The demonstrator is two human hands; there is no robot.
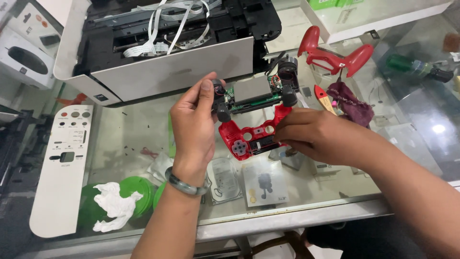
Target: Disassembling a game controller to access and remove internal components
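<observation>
My left hand grips the left end of an opened game controller's inner board, a green circuit board with a grey battery and two black thumbsticks. Below it lies the red front shell, face down, with round button holes. My right hand rests on the right side of that red shell, fingers curled on its edge. A green bangle sits on my left wrist. The red back shell lies apart at the upper right.
An opened white printer with loose ribbon cables stands behind. A white control panel lies at the left, green round parts with white tissue near the front edge. A purple cloth, a yellow-red pry tool and small cards lie on the glass counter.
</observation>
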